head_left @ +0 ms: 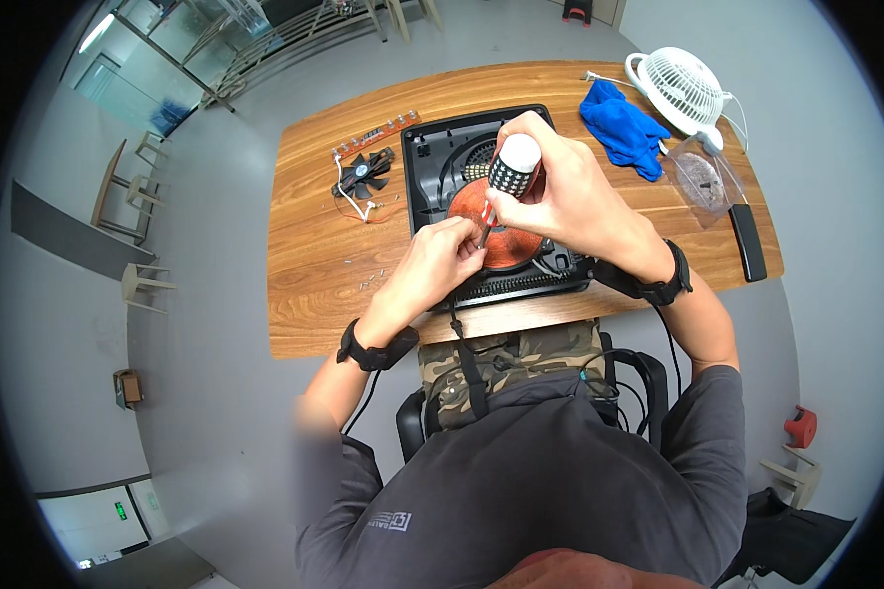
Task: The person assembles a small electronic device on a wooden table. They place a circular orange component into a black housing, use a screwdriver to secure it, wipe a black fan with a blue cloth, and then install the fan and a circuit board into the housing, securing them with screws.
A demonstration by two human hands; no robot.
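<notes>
Right hand (570, 196), copper coil's (514, 253) two o'clock, fingers clamped around screwdriver handle (511, 179); left hand (434, 260), eight o'clock, fingers together beside shaft (484, 235).

On the wooden table (309, 265), the right hand (572, 191) grips an upright screwdriver (513, 169) over the coppery coil (517, 251) in an open black housing (426, 177), the left hand (430, 263) has its fingertips bunched near the screwdriver's tip, and a small black fan (365, 175) lies to the left.
</notes>
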